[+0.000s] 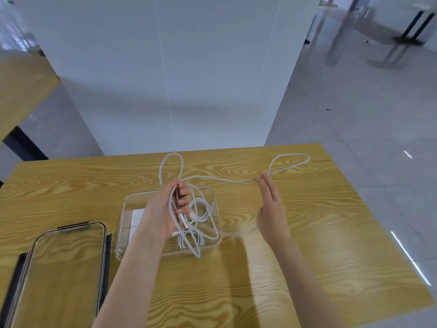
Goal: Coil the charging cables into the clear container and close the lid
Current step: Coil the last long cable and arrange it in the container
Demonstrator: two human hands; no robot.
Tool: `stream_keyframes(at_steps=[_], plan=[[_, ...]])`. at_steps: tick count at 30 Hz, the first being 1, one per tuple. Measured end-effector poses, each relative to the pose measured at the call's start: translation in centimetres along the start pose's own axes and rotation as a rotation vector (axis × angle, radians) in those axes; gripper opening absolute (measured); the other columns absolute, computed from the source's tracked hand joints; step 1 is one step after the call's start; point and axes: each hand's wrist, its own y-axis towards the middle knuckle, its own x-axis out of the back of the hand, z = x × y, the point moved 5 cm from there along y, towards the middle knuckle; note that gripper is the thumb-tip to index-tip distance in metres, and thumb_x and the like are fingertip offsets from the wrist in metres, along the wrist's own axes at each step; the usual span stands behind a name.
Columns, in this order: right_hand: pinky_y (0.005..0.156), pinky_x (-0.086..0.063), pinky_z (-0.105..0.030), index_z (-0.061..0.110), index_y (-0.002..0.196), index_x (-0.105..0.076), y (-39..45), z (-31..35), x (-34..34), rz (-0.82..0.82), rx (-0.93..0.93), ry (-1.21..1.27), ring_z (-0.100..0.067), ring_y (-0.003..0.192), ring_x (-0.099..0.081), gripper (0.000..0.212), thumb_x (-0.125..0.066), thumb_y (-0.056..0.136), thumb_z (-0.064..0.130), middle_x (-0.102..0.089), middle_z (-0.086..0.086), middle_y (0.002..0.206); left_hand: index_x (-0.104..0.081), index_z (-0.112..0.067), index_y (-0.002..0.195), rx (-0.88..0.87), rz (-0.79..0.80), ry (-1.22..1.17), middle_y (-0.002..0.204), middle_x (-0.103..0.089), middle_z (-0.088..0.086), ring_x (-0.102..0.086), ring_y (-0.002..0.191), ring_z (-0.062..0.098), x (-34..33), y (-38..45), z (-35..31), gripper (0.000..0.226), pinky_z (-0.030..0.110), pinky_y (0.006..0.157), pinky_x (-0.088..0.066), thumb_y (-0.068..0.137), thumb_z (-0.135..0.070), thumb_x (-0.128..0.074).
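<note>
the clear lid (63,268) is lying nearest, at the left of the wooden table (307,256), well apart from the hands. beyond it the clear container (123,233) is sitting open, already holding a coiled cable (201,209) and a white adapter block (138,218). above it the left hand (165,209) is gripping several loops of the white charging cable (224,179), fingers curled round the bundle. the right hand (272,209), fingers straight and close together, is pinching the cable at the fingertips and drawing it out sideways. the far loops are trailing loose over the table; they are likely to snag or knot, or a hanging loop could be dragging the stored coil out.
</note>
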Motion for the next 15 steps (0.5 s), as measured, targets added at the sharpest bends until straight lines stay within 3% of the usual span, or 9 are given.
stream_keyframes(at_steps=[2, 4, 6, 8, 9, 12, 15], plan=[[0.090, -0.040, -0.012, 0.010, 0.110, -0.066, -0.4, -0.4, 0.0, -0.027, -0.012, 0.095, -0.009, 0.119, -0.051, 0.062, -0.040, 0.068, -0.028, -0.048, 0.004, 0.138, -0.043, -0.014, 0.067, -0.005, -0.009, -0.013, 0.056, -0.040, -0.003, -0.033, 0.040, 0.007, -0.1, 0.2, 0.1, 0.028, 0.017, 0.036, -0.023, 0.095, -0.018, -0.038], [0.086, -0.040, -0.004, 0.013, 0.079, -0.072, -0.8, -1.8, 0.6, -0.127, -0.203, 0.256, -0.012, 0.105, -0.061, 0.047, -0.043, 0.074, -0.024, -0.064, 0.005, 0.112, -0.041, -0.015, 0.067, -0.023, -0.017, -0.068, 0.054, -0.040, -0.004, -0.033, 0.038, 0.007, 0.4, 0.5, -0.1, 0.028, 0.016, 0.034, -0.024, 0.095, -0.018, -0.038], [0.084, -0.048, -0.018, 0.018, 0.069, -0.069, -1.3, -4.1, 1.4, -0.247, -0.523, 0.457, -0.025, 0.090, -0.067, 0.045, -0.044, 0.078, -0.018, -0.072, -0.005, 0.089, -0.040, -0.016, 0.066, -0.068, -0.043, -0.122, 0.052, -0.040, -0.005, -0.033, 0.038, 0.006, 1.7, 0.8, -0.8, 0.029, 0.015, 0.033, -0.026, 0.095, -0.019, -0.037], [0.081, -0.048, -0.027, 0.018, 0.074, -0.069, -1.6, -5.8, 2.6, -0.332, -0.673, 0.444, -0.029, 0.090, -0.065, 0.043, -0.042, 0.081, -0.013, -0.070, -0.008, 0.082, -0.039, -0.017, 0.066, -0.133, -0.092, -0.165, 0.053, -0.039, -0.006, -0.033, 0.040, 0.007, 3.2, 1.1, -1.7, 0.029, 0.016, 0.035, -0.027, 0.095, -0.019, -0.037], [0.082, -0.044, -0.026, 0.016, 0.080, -0.070, -1.5, -6.3, 3.2, -0.340, -0.700, 0.393, -0.027, 0.095, -0.064, 0.041, -0.040, 0.082, -0.012, -0.069, -0.006, 0.085, -0.039, -0.017, 0.066, -0.169, -0.130, -0.184, 0.054, -0.039, -0.006, -0.032, 0.041, 0.007, 4.0, 1.2, -2.0, 0.028, 0.016, 0.036, -0.027, 0.094, -0.019, -0.037], [0.086, -0.037, -0.022, 0.005, 0.109, -0.067, -1.1, -7.3, 3.5, -0.299, -0.774, 0.270, -0.023, 0.106, -0.058, 0.038, -0.037, 0.089, -0.006, -0.067, -0.007, 0.107, -0.037, -0.018, 0.065, -0.284, -0.249, -0.233, 0.055, -0.037, -0.006, -0.030, 0.043, 0.009, 5.6, 1.1, -3.1, 0.028, 0.018, 0.040, -0.024, 0.092, -0.014, -0.037], [0.103, -0.035, -0.038, -0.002, 0.128, -0.053, -0.7, -9.2, 2.9, -0.227, -0.832, 0.174, -0.033, 0.122, -0.050, 0.040, -0.038, 0.091, -0.001, -0.058, -0.019, 0.127, -0.036, -0.019, 0.063, -0.385, -0.342, -0.343, 0.054, -0.037, -0.007, -0.030, 0.042, 0.009, 7.2, 0.2, -4.8, 0.028, 0.018, 0.041, -0.024, 0.089, -0.011, -0.036]])
